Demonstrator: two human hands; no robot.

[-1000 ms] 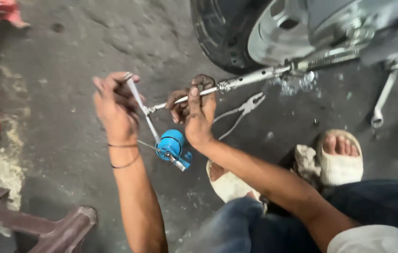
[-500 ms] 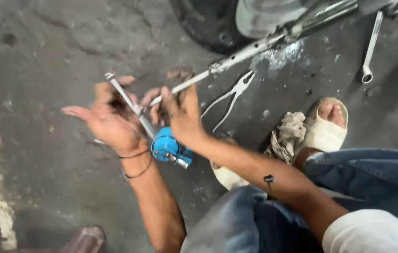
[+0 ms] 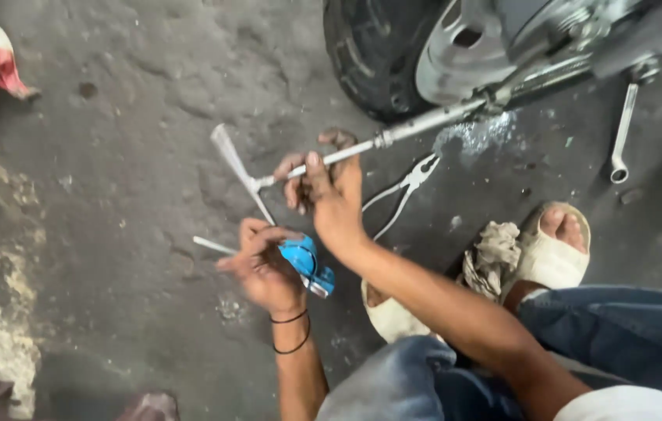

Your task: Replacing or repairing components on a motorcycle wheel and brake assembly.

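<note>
Your right hand (image 3: 329,187) has its fingers curled around the T-handle wrench (image 3: 331,157), which runs toward the wheel (image 3: 393,54) at 1 o'clock. Your left hand (image 3: 262,261), at 7 o'clock of it, pinches a thin rod (image 3: 212,245) beside the blue part (image 3: 305,263).

The right hand (image 3: 331,195) reaches forward on an outstretched forearm, fingers curled shut in a grip, knuckles up. The left hand (image 3: 265,261) sits lower and nearer the body, fingers loosely bent, two dark bands around its wrist.
</note>
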